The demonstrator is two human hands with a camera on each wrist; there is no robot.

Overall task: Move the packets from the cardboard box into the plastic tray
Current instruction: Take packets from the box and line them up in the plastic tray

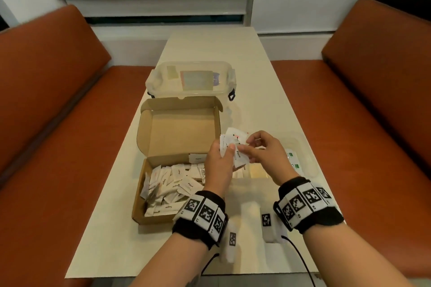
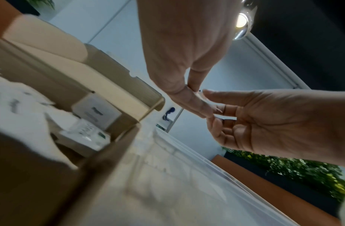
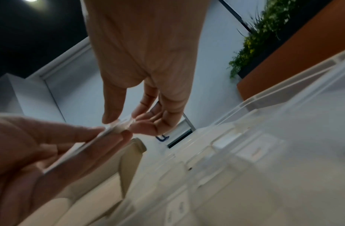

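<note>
1. The left hand point(image 1: 218, 165) is raised above the right edge of the cardboard box point(image 1: 163, 137), thumb and fingers pinched on a fanned bunch of white packets point(image 1: 229, 144). In the right wrist view that bunch shows edge-on between the thumb and fingers.

2. The right hand point(image 1: 263, 150) meets it from the right – its thumb and fingertips point(image 3: 111, 119) close on the upper end of the same bunch, the other fingers loosely curled. So both hands hold the packets, and the hands touch or nearly touch at the fingertips.

3. The box sits open on the cream table point(image 1: 251, 72), its lid flap standing up at the far side. Its near half is heaped with loose white sachets point(image 1: 172, 184); some bear small dark print, too small to read with certainty.

4. The clear plastic tray point(image 1: 305, 158) lies just right of the box, under and beyond the right hand. It is hard to make out, but a few packets with green marks point(image 1: 292, 158) lie in its far right part, and flat pale ones nearer the box.

5. Beyond the box stands a lidded translucent storage container point(image 1: 190, 79) with dark clips. Orange bench seats point(image 1: 58, 100) flank the table – one on each side.

6. Both wrists wear black bands with black-and-white marker tiles point(image 1: 203, 211).
</note>
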